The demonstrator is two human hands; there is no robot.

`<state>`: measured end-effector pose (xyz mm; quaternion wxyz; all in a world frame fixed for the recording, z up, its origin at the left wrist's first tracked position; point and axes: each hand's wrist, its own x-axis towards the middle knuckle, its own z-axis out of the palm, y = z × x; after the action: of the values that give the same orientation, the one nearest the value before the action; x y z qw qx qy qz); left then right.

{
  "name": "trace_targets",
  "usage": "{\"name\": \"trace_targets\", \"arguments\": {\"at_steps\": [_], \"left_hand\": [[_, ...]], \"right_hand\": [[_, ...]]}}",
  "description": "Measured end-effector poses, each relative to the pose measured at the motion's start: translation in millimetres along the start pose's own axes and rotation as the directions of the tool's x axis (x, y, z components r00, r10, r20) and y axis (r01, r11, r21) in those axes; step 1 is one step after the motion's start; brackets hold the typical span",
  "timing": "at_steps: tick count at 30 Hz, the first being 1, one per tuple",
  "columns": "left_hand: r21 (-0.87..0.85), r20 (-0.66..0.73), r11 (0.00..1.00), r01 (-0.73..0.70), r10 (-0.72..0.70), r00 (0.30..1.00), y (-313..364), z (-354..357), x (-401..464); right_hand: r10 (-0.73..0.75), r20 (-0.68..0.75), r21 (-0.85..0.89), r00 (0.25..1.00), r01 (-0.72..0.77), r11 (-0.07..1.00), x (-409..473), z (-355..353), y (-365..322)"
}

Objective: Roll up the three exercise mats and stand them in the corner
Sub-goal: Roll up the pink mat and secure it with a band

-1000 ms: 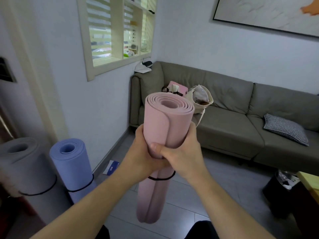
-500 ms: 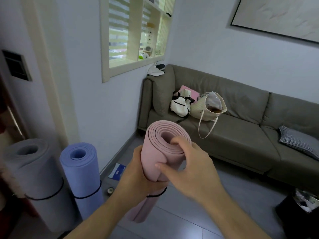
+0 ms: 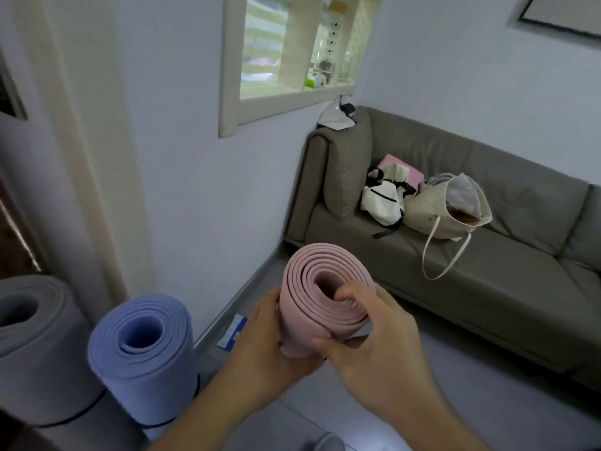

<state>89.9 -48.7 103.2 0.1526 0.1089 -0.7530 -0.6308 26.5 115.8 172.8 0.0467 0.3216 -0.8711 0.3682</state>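
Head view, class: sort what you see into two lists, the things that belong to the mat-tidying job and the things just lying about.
Part of the job:
- pink mat, rolled, gripped by the left hand and right hand
- blue mat, rolled, standing by the wall
- grey mat, rolled, standing beside it

Just lying about:
- sofa
- woven tote bag
- white bag
- blue-and-white card on the floor

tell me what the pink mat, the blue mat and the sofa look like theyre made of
Pink mat: soft matte foam or rubber; it coils in thin layers and dents under the right hand.
Blue mat: thicker matte foam, going by its fat, spongy-looking coils.
Sofa: grey-brown leather or faux leather, smooth with a slight sheen and soft creases; which of the two cannot be told.
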Motion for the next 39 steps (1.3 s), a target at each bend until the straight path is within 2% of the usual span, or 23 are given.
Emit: {"name": "trace_targets", "arguments": {"at_steps": [5, 9, 12, 15, 18, 23, 27, 30, 33, 39], "left_hand": [[-0.092, -0.101, 0.994, -0.054, 0.045, 0.994, -4, -3, 84], [-0.055, -0.195, 0.995, -0.081, 0.069, 0.978, -13, -2, 156], [-0.139, -0.201, 0.989, -0.043, 0.014, 0.979, -12, 9, 199], [-0.251, -0.161, 0.965, 0.071, -0.114, 0.98, -20, 21, 251], [-0.297, -0.178, 0.944, 0.145, -0.204, 0.963, -32, 23, 299], [-0.306, -0.2, 0.946, 0.112, -0.178, 0.964, -43, 21, 367], [-0.15, -0.152, 0.984, 0.096, -0.119, 0.981, -28, 17, 412], [-0.032, -0.102, 0.996, 0.079, -0.081, 0.991, -16, 14, 437], [0.0, -0.097, 0.997, 0.075, -0.074, 0.993, -12, 12, 456], [0.148, 0.015, 0.937, 0.316, -0.321, 0.947, -33, 16, 472]], "right_hand": [[-0.072, -0.062, 0.042, 0.995, 0.075, 0.996, 89, 33, 42], [-0.038, -0.085, 0.156, 0.996, 0.051, 0.986, 170, 64, 78], [0.03, -0.105, 0.166, 0.994, -0.012, 0.986, 234, 90, 107], [0.073, -0.098, 0.133, 0.993, -0.059, 0.989, 292, 118, 133], [0.098, -0.093, 0.15, 0.991, -0.084, 0.985, 330, 138, 151], [0.03, -0.124, 0.144, 0.992, -0.012, 0.99, 398, 154, 177], [0.009, -0.148, 0.082, 0.989, 0.004, 0.997, 450, 151, 191], [0.035, -0.185, 0.099, 0.982, -0.016, 0.995, 478, 146, 197], [0.029, -0.208, 0.081, 0.978, -0.012, 0.997, 494, 143, 200], [0.074, -0.005, 0.053, 0.997, -0.074, 0.996, 479, 171, 236]]}}
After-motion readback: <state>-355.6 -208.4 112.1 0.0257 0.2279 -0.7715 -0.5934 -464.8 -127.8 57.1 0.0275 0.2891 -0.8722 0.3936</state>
